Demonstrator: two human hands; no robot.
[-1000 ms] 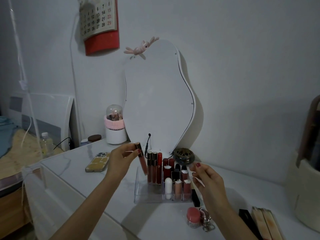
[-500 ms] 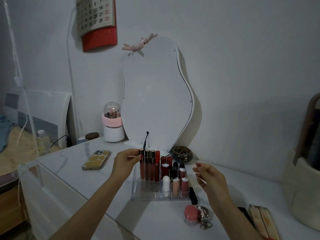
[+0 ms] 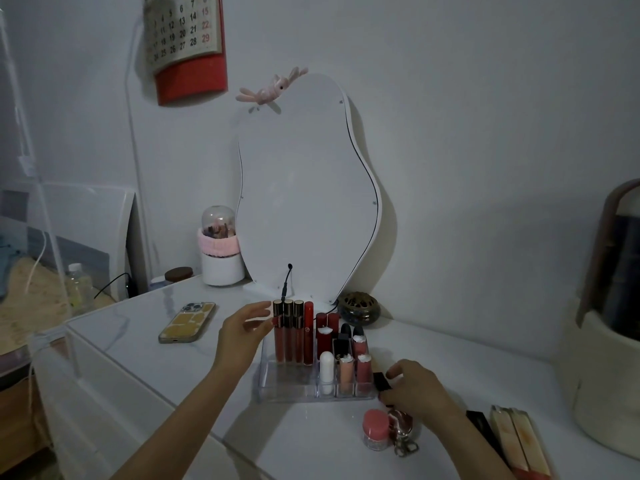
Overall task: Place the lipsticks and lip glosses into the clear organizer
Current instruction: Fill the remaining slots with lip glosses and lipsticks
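Note:
The clear organizer (image 3: 287, 389) stands on the white table in front of the mirror. Its back row holds three gold-capped lip glosses, the leftmost (image 3: 278, 337) next to a red gloss (image 3: 308, 334). Several lipsticks and a white tube (image 3: 326, 368) fill the right compartments. My left hand (image 3: 242, 336) sits beside the leftmost gloss with fingers apart, thumb tip just at the tube. My right hand (image 3: 414, 388) is down at the organizer's right side, fingers closed around a black lipstick (image 3: 382, 381) lying on the table.
A pink-lidded jar (image 3: 375, 427) and a metal keychain (image 3: 401, 433) lie in front of my right hand. Long boxes (image 3: 516, 441) lie at the right front. A phone (image 3: 187, 322), brush holder (image 3: 221, 258), mirror (image 3: 304, 202), brass burner (image 3: 358, 308) and a large white container (image 3: 606, 341) ring the area.
My left hand lowered the gold-capped gloss into the organizer's back left slot and opened beside it. My right hand dropped from mid-air onto the black lipstick beside the organizer.

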